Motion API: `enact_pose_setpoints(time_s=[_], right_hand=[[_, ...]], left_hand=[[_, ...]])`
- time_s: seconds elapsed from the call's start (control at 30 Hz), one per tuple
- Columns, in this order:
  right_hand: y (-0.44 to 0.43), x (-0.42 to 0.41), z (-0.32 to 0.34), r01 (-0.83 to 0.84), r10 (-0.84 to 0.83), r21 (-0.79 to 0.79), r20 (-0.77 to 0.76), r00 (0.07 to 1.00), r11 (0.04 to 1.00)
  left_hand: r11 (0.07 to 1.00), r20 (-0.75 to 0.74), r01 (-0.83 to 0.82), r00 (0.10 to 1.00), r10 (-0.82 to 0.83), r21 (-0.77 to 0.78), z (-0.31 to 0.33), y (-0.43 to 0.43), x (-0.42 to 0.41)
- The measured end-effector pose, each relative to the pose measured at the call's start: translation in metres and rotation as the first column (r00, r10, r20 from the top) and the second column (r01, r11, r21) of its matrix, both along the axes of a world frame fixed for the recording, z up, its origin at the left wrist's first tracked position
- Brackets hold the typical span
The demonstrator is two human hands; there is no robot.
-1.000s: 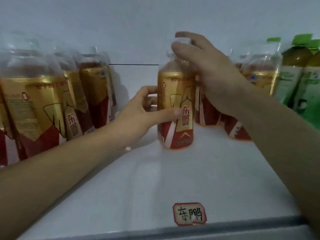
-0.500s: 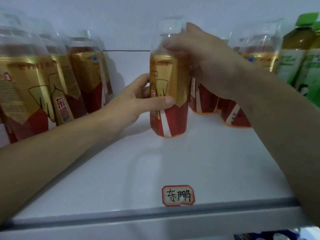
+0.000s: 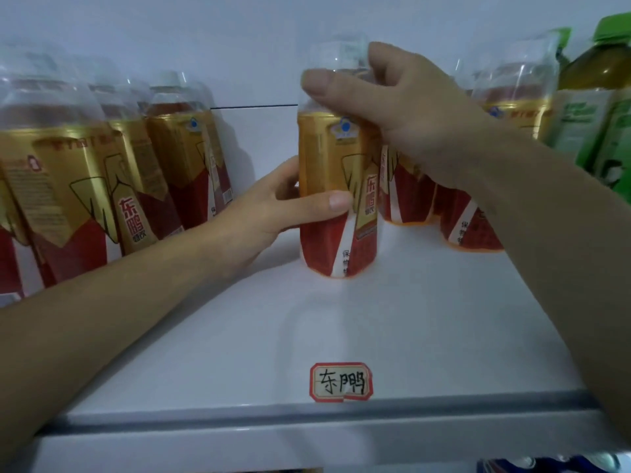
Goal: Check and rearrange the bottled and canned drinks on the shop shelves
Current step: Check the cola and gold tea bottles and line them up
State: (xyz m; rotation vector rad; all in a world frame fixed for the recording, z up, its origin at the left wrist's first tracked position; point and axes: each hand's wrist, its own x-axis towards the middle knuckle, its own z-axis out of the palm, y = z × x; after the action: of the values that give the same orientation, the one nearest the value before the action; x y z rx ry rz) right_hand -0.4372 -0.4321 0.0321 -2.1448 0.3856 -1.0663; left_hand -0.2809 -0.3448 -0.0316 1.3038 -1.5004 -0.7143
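Observation:
A gold-and-red drink bottle (image 3: pixel 336 233) with a clear dust cap stands upright in the middle of the white shelf (image 3: pixel 307 336). My left hand (image 3: pixel 273 206) wraps its label from the left, thumb across the front. My right hand (image 3: pixel 403 110) grips its neck and cap from above. Several matching bottles (image 3: pixel 68 186) stand in a row on the left. More of the same bottles (image 3: pixel 474 220) stand behind my right wrist, partly hidden.
Green-capped tea bottles (image 3: pixel 594 107) stand at the far right. A red-bordered handwritten label (image 3: pixel 340 382) is stuck near the shelf's grey front edge (image 3: pixel 307 421). The white back wall is close behind the bottles.
The held bottle has been turned about its axis, so its front label now faces forward-right. Both hands stay on it. The camera has moved closer and lower.

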Motion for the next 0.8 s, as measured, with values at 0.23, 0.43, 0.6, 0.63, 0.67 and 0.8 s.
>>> enact_pose_setpoints(time_s=[0.23,0.43,0.6,0.63,0.67,0.8], right_hand=[[-0.002,0.002,0.0,-0.045,0.044,0.092,0.008,0.999,0.995],[0.0,0.003,-0.001,0.0,-0.002,0.025,0.074,0.997,1.0],[0.002,0.001,0.001,0.04,-0.04,0.043,-0.011,0.999,0.998],[0.0,0.001,0.001,0.02,-0.019,0.052,-0.017,1.0,0.998],[0.0,0.001,0.001,0.002,-0.001,0.052,-0.017,1.0,0.999],[0.001,0.003,-0.001,0.038,-0.038,-0.009,0.012,0.999,0.999]], left_hand=[[0.999,-0.131,0.0,0.991,-0.005,-0.042,0.0,-0.003,0.002],[1.0,-0.021,0.001,1.0,-0.001,-0.027,0.0,-0.002,-0.002],[0.998,-0.114,0.036,0.993,-0.042,-0.052,0.0,-0.004,0.004],[0.997,-0.129,0.059,0.99,-0.064,-0.04,0.001,-0.003,0.006],[0.997,-0.133,0.076,0.988,-0.079,-0.031,0.001,-0.002,0.007],[0.995,-0.1,0.067,0.992,-0.074,-0.072,0.001,-0.001,0.004]])
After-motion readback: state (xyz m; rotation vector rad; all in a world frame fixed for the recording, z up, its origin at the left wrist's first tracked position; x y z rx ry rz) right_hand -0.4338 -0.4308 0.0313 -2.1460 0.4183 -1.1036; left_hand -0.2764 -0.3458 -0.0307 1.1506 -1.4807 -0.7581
